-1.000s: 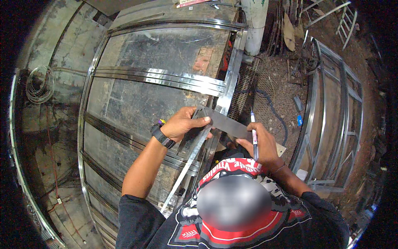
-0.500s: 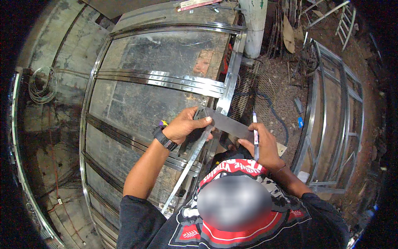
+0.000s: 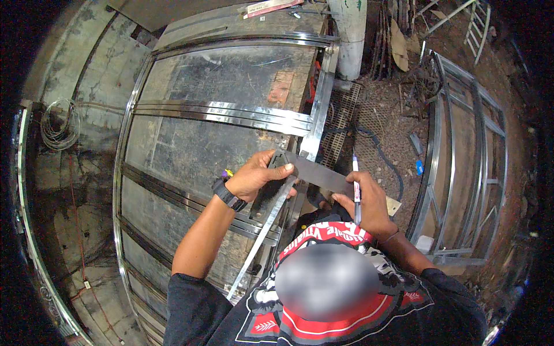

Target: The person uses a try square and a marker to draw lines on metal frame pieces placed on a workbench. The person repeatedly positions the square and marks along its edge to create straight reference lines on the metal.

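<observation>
My left hand [image 3: 252, 177] wears a dark wristband and pinches the left end of a flat grey metal plate [image 3: 321, 174], thumb on top. Slots are cut through the plate near that end. A long narrow metal strip [image 3: 254, 254] runs from beneath this hand down toward my body; whether the fingers also grip it is hidden. At the plate's other end, my right hand [image 3: 370, 203] grips the edge between thumb and fingers. That same hand carries a white and dark marker pen [image 3: 356, 193], upright along the fingers, tip pointing away from me.
A large shiny metal frame [image 3: 222, 111] lies over a worn board table [image 3: 225, 72] on the left. More metal framing [image 3: 447, 155] stands at the right. A black cable [image 3: 381, 150] and a blue-handled tool [image 3: 419, 167] lie on the ground. Coiled wire [image 3: 60, 124] is at far left.
The view has shifted very slightly. Both hands keep their hold on the plate, and the marker stays in my right hand.
</observation>
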The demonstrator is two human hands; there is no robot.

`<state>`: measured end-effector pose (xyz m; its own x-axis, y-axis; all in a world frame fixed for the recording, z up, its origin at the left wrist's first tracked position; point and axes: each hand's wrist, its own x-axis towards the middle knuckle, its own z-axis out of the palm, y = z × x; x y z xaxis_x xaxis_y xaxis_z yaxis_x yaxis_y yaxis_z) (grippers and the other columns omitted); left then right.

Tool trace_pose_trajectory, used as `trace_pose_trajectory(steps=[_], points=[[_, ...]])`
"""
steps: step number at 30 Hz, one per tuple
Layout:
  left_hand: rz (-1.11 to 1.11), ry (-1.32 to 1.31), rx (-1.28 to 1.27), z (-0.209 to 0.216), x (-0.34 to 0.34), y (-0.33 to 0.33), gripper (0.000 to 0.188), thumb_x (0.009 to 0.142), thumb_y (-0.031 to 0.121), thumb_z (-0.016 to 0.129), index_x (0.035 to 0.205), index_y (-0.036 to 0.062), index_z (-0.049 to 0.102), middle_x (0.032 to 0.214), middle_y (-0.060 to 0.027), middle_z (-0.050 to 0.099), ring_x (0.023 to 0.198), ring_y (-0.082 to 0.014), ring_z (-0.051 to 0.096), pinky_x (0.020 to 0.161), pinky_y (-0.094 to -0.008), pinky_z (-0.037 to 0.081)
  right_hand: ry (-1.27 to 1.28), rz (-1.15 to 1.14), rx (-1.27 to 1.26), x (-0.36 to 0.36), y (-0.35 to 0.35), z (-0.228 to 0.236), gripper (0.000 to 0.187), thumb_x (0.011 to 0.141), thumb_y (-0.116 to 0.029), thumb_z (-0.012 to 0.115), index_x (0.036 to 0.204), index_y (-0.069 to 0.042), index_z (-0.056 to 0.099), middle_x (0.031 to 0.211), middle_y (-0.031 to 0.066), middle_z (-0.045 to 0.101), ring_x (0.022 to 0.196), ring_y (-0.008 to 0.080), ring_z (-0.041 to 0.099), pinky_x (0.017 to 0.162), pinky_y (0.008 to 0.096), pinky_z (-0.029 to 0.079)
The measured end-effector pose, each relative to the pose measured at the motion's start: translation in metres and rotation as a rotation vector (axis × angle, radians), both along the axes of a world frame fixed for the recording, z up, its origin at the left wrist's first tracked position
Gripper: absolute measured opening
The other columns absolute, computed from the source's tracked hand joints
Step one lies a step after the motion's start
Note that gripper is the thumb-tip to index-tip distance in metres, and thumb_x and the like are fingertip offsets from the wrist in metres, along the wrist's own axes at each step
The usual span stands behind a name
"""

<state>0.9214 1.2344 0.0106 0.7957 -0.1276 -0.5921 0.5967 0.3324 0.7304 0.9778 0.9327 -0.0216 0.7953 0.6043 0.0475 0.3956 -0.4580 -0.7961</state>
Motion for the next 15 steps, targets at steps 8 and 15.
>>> trace_pose_trajectory(steps=[8, 15], points=[[0.052, -0.004, -0.023, -0.003, -0.003, -0.003, 0.03, 0.098, 0.021, 0.075, 0.118, 0.003, 0.06, 0.097, -0.0108, 0.072, 0.081, -0.0215, 0.073, 0.073, -0.0375, 0.065, -0.183, 0.013, 0.118, 0.004, -0.005, -0.001, 0.045, 0.094, -0.027, 0.075, 0.128, -0.002, 0.06, 0.111, 0.0201, 0.066, 0.104, 0.0412, 0.063, 0.093, 0.049, 0.048], [0.016, 0.007, -0.037, 0.004, -0.003, -0.002, 0.031, 0.098, 0.02, 0.075, 0.118, 0.0032, 0.059, 0.097, -0.0109, 0.072, 0.081, -0.0219, 0.074, 0.071, -0.0372, 0.065, 0.653, -0.063, 0.687, 0.015, 0.027, 0.027, 0.027, 0.102, -0.014, 0.062, 0.123, 0.002, 0.068, 0.119, 0.0105, 0.071, 0.109, 0.0159, 0.068, 0.097, 0.0324, 0.052]])
